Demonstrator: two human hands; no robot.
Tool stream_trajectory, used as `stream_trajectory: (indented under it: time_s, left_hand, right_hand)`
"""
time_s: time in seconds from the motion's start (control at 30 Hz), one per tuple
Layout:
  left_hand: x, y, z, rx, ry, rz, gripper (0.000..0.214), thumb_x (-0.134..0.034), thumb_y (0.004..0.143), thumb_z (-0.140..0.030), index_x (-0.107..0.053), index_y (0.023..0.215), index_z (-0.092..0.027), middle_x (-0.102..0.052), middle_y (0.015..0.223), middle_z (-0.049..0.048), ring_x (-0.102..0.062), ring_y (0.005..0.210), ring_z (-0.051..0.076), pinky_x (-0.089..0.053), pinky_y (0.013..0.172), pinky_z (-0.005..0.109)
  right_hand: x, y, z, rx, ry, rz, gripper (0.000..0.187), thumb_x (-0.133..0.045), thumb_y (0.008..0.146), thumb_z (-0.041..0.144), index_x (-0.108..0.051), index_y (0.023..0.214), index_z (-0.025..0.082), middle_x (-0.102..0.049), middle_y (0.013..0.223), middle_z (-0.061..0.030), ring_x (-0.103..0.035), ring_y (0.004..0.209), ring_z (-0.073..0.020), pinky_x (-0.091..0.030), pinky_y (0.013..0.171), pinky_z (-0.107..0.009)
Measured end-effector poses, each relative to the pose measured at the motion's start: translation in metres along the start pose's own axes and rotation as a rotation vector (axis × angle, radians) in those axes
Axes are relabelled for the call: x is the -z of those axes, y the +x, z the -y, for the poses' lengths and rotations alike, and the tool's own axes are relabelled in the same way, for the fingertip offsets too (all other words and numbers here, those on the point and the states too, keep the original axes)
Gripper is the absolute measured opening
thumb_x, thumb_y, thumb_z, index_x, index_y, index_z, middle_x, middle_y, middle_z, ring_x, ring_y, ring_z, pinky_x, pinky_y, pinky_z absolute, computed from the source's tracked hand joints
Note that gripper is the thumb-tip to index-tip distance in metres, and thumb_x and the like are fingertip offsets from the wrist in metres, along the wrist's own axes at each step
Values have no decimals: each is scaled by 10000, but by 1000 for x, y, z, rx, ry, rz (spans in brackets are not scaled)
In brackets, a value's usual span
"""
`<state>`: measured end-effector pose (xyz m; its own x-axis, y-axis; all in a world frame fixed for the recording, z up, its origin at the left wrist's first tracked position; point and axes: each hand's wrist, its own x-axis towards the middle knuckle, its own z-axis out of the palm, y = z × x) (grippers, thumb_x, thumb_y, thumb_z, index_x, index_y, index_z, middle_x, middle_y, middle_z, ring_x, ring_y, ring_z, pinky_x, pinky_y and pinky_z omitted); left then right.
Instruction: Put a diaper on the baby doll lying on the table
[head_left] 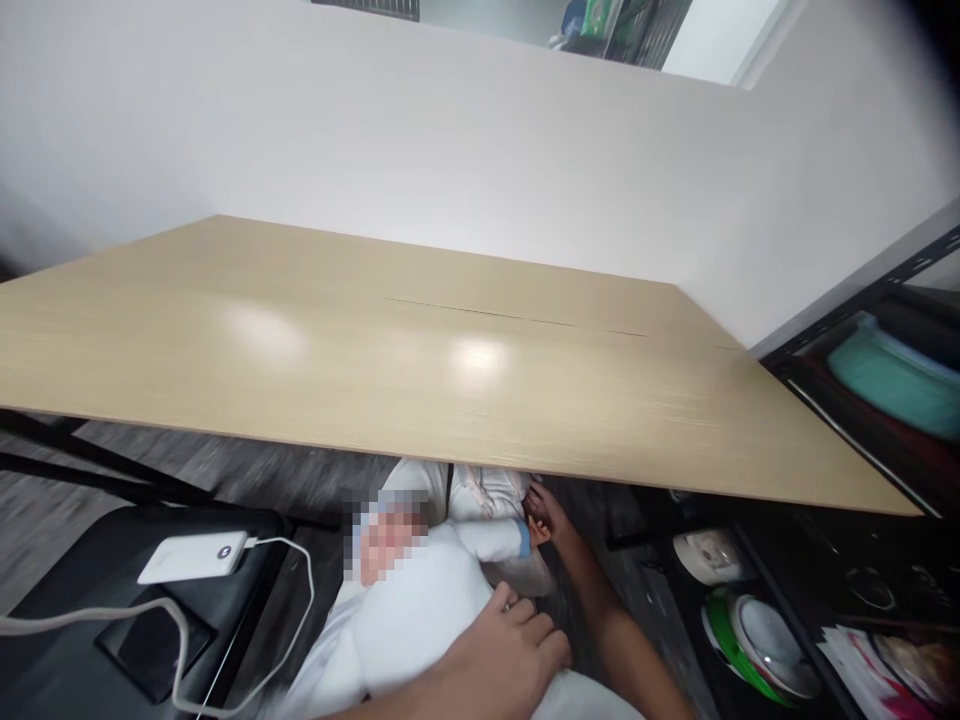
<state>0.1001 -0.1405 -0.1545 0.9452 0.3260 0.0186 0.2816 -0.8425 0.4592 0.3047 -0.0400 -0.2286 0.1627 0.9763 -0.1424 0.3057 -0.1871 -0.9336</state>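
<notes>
On my lap lies a small figure point(427, 615) in white clothes with a blue cuff; its face is pixelated, and I cannot tell if it is a doll. My left hand point(521, 638) rests across its lower body, fingers curled over the white cloth. My right hand point(547, 508) reaches forward to the desk's front edge, beside the figure's small hand point(538, 533). Its bent fingers close at the side of some wrinkled white cloth point(487, 495); what is between them is hidden.
A wooden desk point(337, 375) spans the view before a white wall point(450, 150). At left, a black chair point(60, 570) bears a white power bank point(193, 557) with a cable point(309, 590) and a dark phone-like slab point(154, 645). A dark shelf point(780, 560) with containers stands at right.
</notes>
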Motion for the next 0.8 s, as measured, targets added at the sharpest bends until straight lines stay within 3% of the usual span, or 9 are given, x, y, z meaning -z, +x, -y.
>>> stream_trajectory:
  time_s: [0.17,0.37,0.47,0.57,0.67,0.8]
  left_hand:
    - [5,-1,-1,-23,-33,52,363,-749,826,-448,-659,1108,-239,-746,1008,87,-649,906,296,-387,826,456]
    - [11,-7,1,-81,-53,93,534,-776,777,-574,-660,1221,-300,-721,1086,66,-622,1018,313,-373,907,477]
    - [11,-10,1,-94,-69,108,517,-752,792,-625,-670,1208,-331,-712,1060,56,-611,1025,314,-367,936,495]
    - [11,-12,-1,-81,-46,130,518,-747,785,-661,-689,1177,-328,-705,1025,64,-599,1039,324,-364,973,520]
    - [13,-14,-3,-91,-43,116,525,-740,777,-684,-699,1169,-337,-694,1004,55,-586,1041,321,-327,1050,558]
    - [28,-21,-11,-95,-17,59,539,-682,817,-733,-702,1160,-317,-694,1016,47,-582,1051,316,-301,1093,582]
  right_hand:
    - [7,-37,-24,-127,71,-33,625,-730,723,671,-718,1225,299,-741,1206,-140,-679,1174,-374,-513,977,-547]
    - [28,-60,-33,-163,100,-107,731,-474,785,863,-734,1076,245,-741,1060,-143,-702,1035,-331,-539,897,-501]
    - [42,-72,-4,-75,71,-75,654,-516,850,783,-740,1109,226,-732,1164,-140,-669,1141,-315,-501,1032,-486]
    - [41,-86,45,203,-187,170,446,-601,945,547,-719,1253,247,-681,1328,-114,-590,1282,-285,-419,1148,-448]
    - [17,-92,88,375,-499,415,548,-729,882,401,-633,1401,255,-655,1379,-97,-553,1302,-289,-396,1154,-438]
    - [-26,-83,122,382,-799,470,334,-652,875,214,-670,1207,183,-703,1195,-105,-624,1116,-266,-451,1005,-377]
